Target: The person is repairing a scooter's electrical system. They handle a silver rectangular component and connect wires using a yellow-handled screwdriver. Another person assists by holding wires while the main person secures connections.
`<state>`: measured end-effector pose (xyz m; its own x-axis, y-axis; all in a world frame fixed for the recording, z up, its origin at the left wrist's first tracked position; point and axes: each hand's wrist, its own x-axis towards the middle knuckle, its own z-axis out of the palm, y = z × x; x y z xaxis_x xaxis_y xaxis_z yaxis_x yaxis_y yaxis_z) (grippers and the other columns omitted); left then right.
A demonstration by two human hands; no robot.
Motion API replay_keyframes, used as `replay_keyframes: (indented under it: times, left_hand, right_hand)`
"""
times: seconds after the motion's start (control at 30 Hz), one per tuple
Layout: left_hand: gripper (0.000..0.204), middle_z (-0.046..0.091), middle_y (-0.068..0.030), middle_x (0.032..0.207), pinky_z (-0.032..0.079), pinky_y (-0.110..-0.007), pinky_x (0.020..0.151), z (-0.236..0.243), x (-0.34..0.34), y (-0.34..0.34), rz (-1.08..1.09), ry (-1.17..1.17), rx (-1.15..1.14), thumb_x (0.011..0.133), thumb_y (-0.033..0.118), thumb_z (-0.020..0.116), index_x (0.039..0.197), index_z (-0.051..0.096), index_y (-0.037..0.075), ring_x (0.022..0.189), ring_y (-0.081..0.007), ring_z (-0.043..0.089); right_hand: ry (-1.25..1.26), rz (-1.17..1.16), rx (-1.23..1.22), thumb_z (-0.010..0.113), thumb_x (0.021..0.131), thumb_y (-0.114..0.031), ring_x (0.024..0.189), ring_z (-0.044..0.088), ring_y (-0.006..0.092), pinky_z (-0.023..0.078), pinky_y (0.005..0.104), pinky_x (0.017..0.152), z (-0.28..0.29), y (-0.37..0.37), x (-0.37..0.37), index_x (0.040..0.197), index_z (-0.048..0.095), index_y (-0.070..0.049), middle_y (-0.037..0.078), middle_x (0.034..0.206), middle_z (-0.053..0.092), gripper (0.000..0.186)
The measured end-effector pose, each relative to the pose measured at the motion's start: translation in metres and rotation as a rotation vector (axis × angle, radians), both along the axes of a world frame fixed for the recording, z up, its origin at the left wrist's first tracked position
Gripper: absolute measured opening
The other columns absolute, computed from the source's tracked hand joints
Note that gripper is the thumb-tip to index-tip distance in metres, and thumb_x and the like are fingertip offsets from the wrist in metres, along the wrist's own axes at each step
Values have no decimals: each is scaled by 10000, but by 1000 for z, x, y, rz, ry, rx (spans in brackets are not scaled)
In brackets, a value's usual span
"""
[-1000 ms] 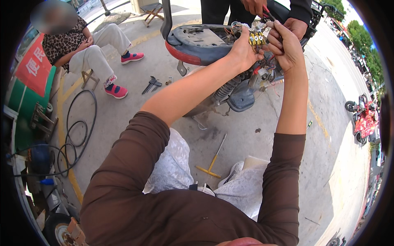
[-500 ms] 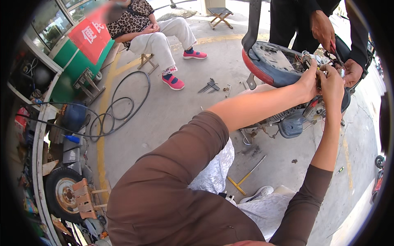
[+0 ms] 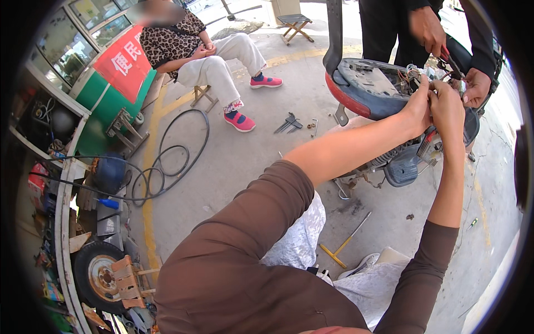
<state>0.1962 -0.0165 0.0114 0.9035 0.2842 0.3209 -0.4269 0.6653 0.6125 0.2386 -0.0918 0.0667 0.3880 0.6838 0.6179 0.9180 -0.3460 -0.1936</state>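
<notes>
My left hand (image 3: 418, 107) and my right hand (image 3: 447, 107) meet at the opened body of a scooter (image 3: 370, 78), beside its exposed wires (image 3: 413, 73). The fingers of both are bent in a pinch; what lies between them is too small and hidden to make out. Just beyond, a co-worker's hand (image 3: 429, 30) grips a red-handled tool (image 3: 444, 52). The co-worker's other hand (image 3: 477, 88) pinches a small pale piece (image 3: 462, 86) close to my right fingers. Below my hands are a grey plastic cover (image 3: 401, 170) and a coil spring (image 3: 385, 158).
A yellow-handled T-shaped wrench (image 3: 334, 255) lies by my shoe (image 3: 361, 264). Hex keys (image 3: 289, 122) lie on the ground. A seated person (image 3: 222, 67), a black hose (image 3: 204, 133), a wheel (image 3: 100, 275) and a folding stool (image 3: 295, 26) stand or lie around.
The view has shifted slightly, so the surroundings sit a little lower and further right. My hands stay together at the wires, with my right fingers closer to my left.
</notes>
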Motion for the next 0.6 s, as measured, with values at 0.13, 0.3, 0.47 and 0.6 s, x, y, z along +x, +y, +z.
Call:
replay_keyframes:
  times: [0.13, 0.3, 0.47, 0.6]
  left_hand:
    - [675, 542, -65, 1267, 389, -413, 994, 1, -3, 4, -19, 6, 8, 959, 625, 127, 1276, 456, 127, 1197, -204, 506]
    - [641, 537, -26, 1255, 403, -402, 943, -2, 0, 6, 21, 24, 84, 951, 642, 110, 1281, 442, 204, 1167, -184, 509]
    - [626, 521, 0, 1272, 391, -404, 939, 1, -3, 3, 44, 48, 137, 947, 651, 99, 1294, 416, 238, 1187, -175, 486]
    - [657, 517, -17, 1288, 376, -407, 961, -1, -2, 3, 19, 46, 125, 942, 661, 102, 1297, 422, 209, 1191, -191, 485]
  right_hand:
    - [-12, 31, 14, 552, 845, -186, 890, 622, 355, 477, 439, 769, -3, 1, 3, 953, 661, -50, 163, 948, 661, 205]
    - [75, 0, 6, 547, 842, -188, 883, 619, 359, 472, 439, 742, 6, -3, -6, 924, 637, -35, 172, 913, 659, 196]
    - [55, 9, 26, 583, 821, -191, 831, 606, 384, 459, 448, 705, 2, 3, 1, 841, 583, -7, 195, 841, 639, 185]
    - [60, 38, 37, 586, 822, -177, 825, 595, 401, 448, 457, 702, 1, 3, 5, 824, 560, 12, 211, 829, 626, 191]
